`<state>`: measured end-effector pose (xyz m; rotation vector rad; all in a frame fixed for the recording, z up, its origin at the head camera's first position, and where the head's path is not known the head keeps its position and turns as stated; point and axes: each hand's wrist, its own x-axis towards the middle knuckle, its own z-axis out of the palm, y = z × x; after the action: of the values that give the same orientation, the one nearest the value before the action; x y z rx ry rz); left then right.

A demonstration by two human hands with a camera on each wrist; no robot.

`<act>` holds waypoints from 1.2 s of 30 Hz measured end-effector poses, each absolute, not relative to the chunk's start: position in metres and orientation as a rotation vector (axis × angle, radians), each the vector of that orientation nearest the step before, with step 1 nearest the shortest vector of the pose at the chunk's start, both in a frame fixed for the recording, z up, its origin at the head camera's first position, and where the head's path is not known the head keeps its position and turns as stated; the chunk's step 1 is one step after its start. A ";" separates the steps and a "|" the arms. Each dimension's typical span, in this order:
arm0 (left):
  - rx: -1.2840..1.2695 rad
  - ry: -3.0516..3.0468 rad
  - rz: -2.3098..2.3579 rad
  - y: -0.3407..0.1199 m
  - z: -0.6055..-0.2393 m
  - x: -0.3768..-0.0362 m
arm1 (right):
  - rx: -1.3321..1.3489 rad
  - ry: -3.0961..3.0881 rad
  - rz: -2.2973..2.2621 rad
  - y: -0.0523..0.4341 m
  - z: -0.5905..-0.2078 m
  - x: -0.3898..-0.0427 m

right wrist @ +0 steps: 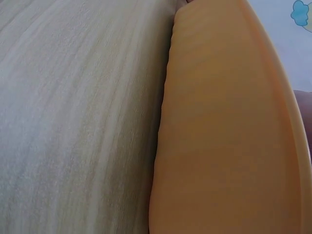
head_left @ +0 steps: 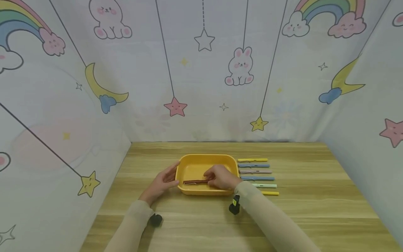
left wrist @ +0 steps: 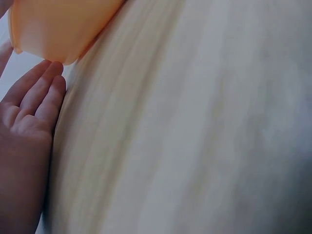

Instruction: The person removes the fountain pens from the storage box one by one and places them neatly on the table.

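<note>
While the left hand (head_left: 162,182) lies flat-fingered against the yellow tray (head_left: 192,163) at nine o'clock, the right hand (head_left: 221,176) pinches a dark red pen (head_left: 195,182) inside; judging so, lower it flat along the near wall before letting go.

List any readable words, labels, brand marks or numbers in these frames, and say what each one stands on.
None can be read.
Yellow tray: no marking visible.
Dark red pen in the tray, under the right hand: any print too small to tell.
Row of pens to the right of the tray: any print too small to read.
Backdrop cloth: only pictures of stars, rabbits, moons and rainbows, no lettering.
Wrist views: blurred tray and table only.
</note>
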<state>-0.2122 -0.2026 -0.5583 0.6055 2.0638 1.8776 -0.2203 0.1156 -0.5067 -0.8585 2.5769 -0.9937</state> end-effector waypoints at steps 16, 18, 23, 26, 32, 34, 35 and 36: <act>0.619 2.049 1.877 -0.204 -0.562 -0.212 | -0.668 2.637 -1.266 0.115 -0.503 -0.215; 0.607 2.045 1.879 -0.204 -0.562 -0.213 | -0.624 2.606 -1.365 0.116 -0.501 -0.214; 0.595 2.041 1.879 -0.204 -0.563 -0.214 | -0.535 2.492 -1.588 0.118 -0.497 -0.212; 0.608 2.042 1.877 -0.204 -0.563 -0.214 | -0.533 2.441 -1.670 0.121 -0.494 -0.210; 0.621 2.035 1.886 -0.204 -0.561 -0.213 | -0.548 2.300 -1.813 0.128 -0.489 -0.207; 0.625 2.035 1.888 -0.204 -0.561 -0.213 | -0.561 2.268 -1.843 0.131 -0.489 -0.206; 0.630 2.035 1.889 -0.204 -0.560 -0.213 | -0.573 2.258 -1.851 0.132 -0.488 -0.206; 0.633 2.036 1.889 -0.204 -0.560 -0.213 | -0.576 2.253 -1.853 0.134 -0.486 -0.205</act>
<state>-0.2132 -0.2044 -0.5602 0.6329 2.0360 1.8893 -0.2047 0.1336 -0.4862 -0.5760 2.2534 -1.8528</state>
